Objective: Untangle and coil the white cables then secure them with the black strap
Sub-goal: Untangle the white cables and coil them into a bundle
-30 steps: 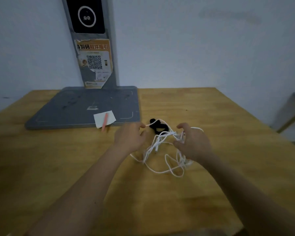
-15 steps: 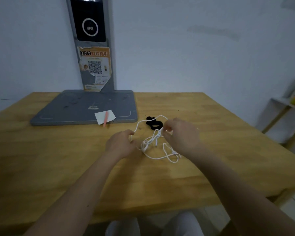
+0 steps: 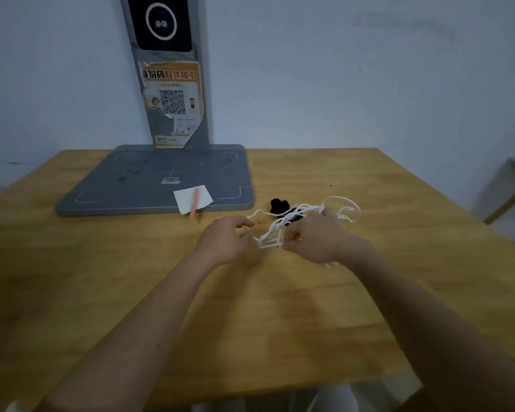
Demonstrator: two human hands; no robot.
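Note:
A tangle of thin white cables (image 3: pixel 283 223) hangs between my two hands above the wooden table (image 3: pixel 280 307). My right hand (image 3: pixel 314 240) grips a bunch of strands, with loops sticking out behind it to the right. My left hand (image 3: pixel 225 239) pinches a strand at the left end of the tangle. The black strap (image 3: pixel 280 207) lies on the table just behind the cables, partly hidden by them.
A grey scale-like platform (image 3: pixel 158 179) with an upright post (image 3: pixel 168 69) stands at the back left against the wall. A white paper slip (image 3: pixel 192 199) and a pink pen (image 3: pixel 194 203) lie on its front edge. The table's right edge drops off near a shelf (image 3: pixel 506 200).
Both hands have lifted the cables off the table. My right hand has gathered more strands and pulled loops to the right. The camera has shifted.

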